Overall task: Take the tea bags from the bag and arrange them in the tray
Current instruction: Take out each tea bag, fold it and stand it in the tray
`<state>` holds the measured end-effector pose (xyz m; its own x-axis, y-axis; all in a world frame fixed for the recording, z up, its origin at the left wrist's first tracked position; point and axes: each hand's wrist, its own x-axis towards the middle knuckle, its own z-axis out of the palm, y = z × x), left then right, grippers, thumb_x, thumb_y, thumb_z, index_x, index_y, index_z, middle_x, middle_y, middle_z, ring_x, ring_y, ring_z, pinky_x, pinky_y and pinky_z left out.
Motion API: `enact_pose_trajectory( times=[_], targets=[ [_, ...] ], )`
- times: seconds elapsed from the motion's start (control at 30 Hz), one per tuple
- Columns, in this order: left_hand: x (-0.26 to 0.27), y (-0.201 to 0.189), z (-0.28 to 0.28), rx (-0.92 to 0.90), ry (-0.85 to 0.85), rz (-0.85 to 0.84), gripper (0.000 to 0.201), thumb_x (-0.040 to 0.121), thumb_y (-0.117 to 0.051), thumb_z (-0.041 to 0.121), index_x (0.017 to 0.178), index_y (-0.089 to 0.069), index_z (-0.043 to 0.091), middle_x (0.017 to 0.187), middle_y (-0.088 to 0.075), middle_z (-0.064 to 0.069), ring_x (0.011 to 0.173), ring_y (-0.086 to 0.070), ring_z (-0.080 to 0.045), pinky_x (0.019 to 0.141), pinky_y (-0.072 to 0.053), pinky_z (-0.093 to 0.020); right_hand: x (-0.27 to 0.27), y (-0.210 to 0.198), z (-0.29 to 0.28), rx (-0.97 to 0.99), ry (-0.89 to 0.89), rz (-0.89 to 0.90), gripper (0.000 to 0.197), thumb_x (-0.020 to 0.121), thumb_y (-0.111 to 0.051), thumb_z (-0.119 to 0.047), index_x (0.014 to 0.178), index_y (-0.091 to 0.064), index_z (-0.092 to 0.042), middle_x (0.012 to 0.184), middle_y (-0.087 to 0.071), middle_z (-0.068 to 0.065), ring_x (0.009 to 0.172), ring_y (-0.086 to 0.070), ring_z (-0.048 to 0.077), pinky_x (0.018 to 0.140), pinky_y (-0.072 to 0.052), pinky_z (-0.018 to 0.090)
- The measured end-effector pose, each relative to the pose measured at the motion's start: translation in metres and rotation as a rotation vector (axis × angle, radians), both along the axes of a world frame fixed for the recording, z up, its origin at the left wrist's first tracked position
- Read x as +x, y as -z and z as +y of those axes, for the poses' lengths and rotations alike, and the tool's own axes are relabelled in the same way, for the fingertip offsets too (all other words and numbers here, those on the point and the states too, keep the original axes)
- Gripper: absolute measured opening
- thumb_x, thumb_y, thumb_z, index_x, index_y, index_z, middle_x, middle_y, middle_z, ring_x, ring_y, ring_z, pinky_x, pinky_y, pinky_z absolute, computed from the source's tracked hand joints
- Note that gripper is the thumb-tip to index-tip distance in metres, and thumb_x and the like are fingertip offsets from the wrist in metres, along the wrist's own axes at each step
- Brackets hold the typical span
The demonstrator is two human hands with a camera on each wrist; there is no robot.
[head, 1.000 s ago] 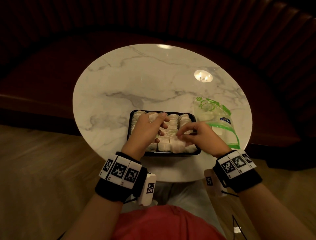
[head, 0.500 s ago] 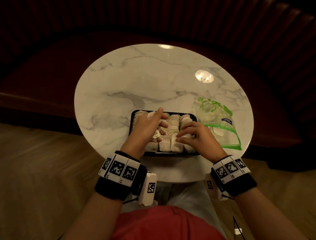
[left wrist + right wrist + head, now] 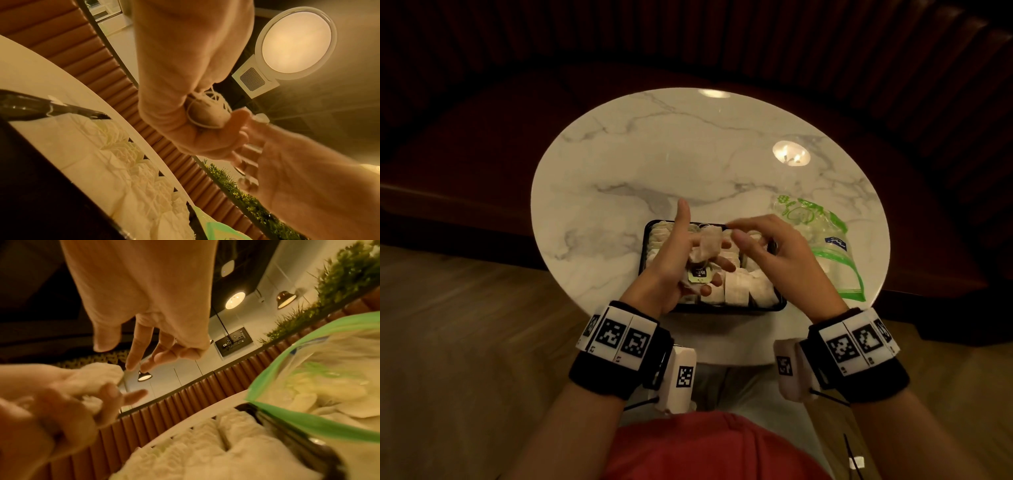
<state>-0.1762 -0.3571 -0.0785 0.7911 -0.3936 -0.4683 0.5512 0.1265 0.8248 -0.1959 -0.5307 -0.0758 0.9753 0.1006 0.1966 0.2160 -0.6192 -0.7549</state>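
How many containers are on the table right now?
2. The black tray sits at the near edge of the table; the green-edged plastic bag lies beside it, on its right. None looks hidden.

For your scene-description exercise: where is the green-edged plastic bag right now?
In the head view the plastic bag lies on the marble table, right of the black tray, just beyond the right hand.

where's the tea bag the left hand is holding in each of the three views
Head: tea bag at centre, in the left hand above the black tray.
Left wrist: just right of centre, gripped below the palm.
Right wrist: at left, among the left hand's fingers.
Shared landmark: the green-edged plastic bag, bottom edge in the left wrist view, at right in the right wrist view.
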Motion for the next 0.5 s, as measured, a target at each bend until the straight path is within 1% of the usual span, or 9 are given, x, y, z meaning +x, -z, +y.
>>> enact_pose_trajectory(
  times=[0.03, 0.1, 0.13, 0.2, 0.23, 0.3, 0.37, 0.43, 0.5],
  targets=[
    [-0.0011, 0.0003, -0.0004, 0.027, 0.020, -0.014, 0.091, 0.088, -0.008, 0.079, 0.095, -0.076, 0.018, 0.081, -0.072, -0.011, 0.064, -0.061, -0.018, 0.052, -0.044, -0.025, -0.0007, -0.0049, 0.0040, 0.037, -0.027, 0.025, 0.026, 0.088, -0.063, -0.047, 0.110, -0.069, -0.035, 0.106, -0.063, -0.012, 0.094, -0.054, 0.007, 0.082, -0.043, 0.022],
    [-0.0023, 0.0009, -0.0005, 0.056, 0.048, -0.023, 0.091, 0.087, -0.010, 0.080, 0.103, -0.075, 0.019, 0.091, -0.073, -0.012, 0.078, -0.065, -0.020, 0.060, -0.047, -0.029, -0.0021, -0.0111, 0.0110, 0.062, -0.085, 0.072, 0.020, 0.084, -0.071, -0.040, 0.104, -0.067, -0.040, 0.106, -0.062, -0.012, 0.092, -0.053, 0.004, 0.078, -0.040, 0.013],
    [-0.0025, 0.0008, -0.0002, 0.054, 0.053, -0.017, 0.092, 0.086, -0.011, 0.081, 0.108, -0.073, 0.017, 0.093, -0.072, -0.013, 0.077, -0.064, -0.020, 0.058, -0.047, -0.028, -0.0027, -0.0119, 0.0133, 0.073, -0.101, 0.075, 0.018, 0.082, -0.073, -0.034, 0.098, -0.067, -0.040, 0.103, -0.062, -0.012, 0.088, -0.052, 0.003, 0.074, -0.038, 0.010],
    [-0.0023, -0.0005, 0.0008, 0.046, 0.054, -0.022, 0.091, 0.087, -0.014, 0.080, 0.112, -0.071, 0.014, 0.087, -0.070, -0.013, 0.063, -0.059, -0.017, 0.048, -0.043, -0.023, -0.0026, -0.0099, 0.0136, 0.114, -0.100, 0.035, 0.016, 0.082, -0.076, -0.022, 0.091, -0.070, -0.033, 0.097, -0.063, -0.009, 0.081, -0.053, 0.001, 0.070, -0.037, 0.009],
    [-0.0019, -0.0009, 0.0013, 0.051, 0.051, -0.033, 0.089, 0.089, -0.015, 0.079, 0.111, -0.071, 0.013, 0.085, -0.070, -0.012, 0.059, -0.057, -0.015, 0.046, -0.042, -0.022, -0.0026, -0.0088, 0.0126, 0.141, -0.087, -0.002, 0.016, 0.081, -0.076, -0.017, 0.090, -0.071, -0.029, 0.094, -0.064, -0.008, 0.080, -0.054, 0.001, 0.068, -0.038, 0.010],
    [-0.0009, -0.0005, 0.0031, 0.062, 0.026, -0.040, 0.080, 0.092, -0.021, 0.074, 0.103, -0.072, 0.013, 0.083, -0.070, -0.010, 0.056, -0.054, -0.013, 0.047, -0.040, -0.022, -0.0036, -0.0077, 0.0095, 0.196, -0.042, -0.092, 0.019, 0.079, -0.077, -0.012, 0.089, -0.072, -0.028, 0.090, -0.064, -0.008, 0.078, -0.057, 0.006, 0.066, -0.042, 0.016],
    [-0.0005, -0.0001, 0.0059, 0.059, -0.001, -0.022, 0.072, 0.093, -0.030, 0.071, 0.102, -0.071, 0.013, 0.084, -0.070, -0.010, 0.055, -0.053, -0.013, 0.046, -0.039, -0.022, -0.0058, -0.0087, 0.0081, 0.236, 0.005, -0.197, 0.019, 0.078, -0.077, -0.010, 0.089, -0.072, -0.025, 0.088, -0.065, -0.006, 0.079, -0.060, 0.010, 0.068, -0.047, 0.021],
    [-0.0005, -0.0006, 0.0078, 0.063, -0.007, -0.024, 0.065, 0.091, -0.041, 0.067, 0.106, -0.071, 0.011, 0.084, -0.071, -0.006, 0.055, -0.053, -0.012, 0.044, -0.039, -0.021, -0.0081, -0.0088, 0.0081, 0.224, 0.036, -0.299, 0.018, 0.078, -0.076, -0.007, 0.090, -0.072, -0.020, 0.088, -0.065, -0.006, 0.082, -0.061, 0.005, 0.072, -0.047, 0.018],
    [-0.0019, -0.0040, 0.0078, 0.045, -0.019, -0.046, 0.056, 0.090, -0.052, 0.060, 0.105, -0.070, 0.010, 0.082, -0.071, -0.002, 0.053, -0.052, -0.010, 0.044, -0.038, -0.020, -0.0099, -0.0063, 0.0084, 0.201, 0.055, -0.369, 0.018, 0.078, -0.075, -0.004, 0.091, -0.073, -0.016, 0.089, -0.065, -0.006, 0.085, -0.061, 0.003, 0.076, -0.047, 0.016]
  ],
)
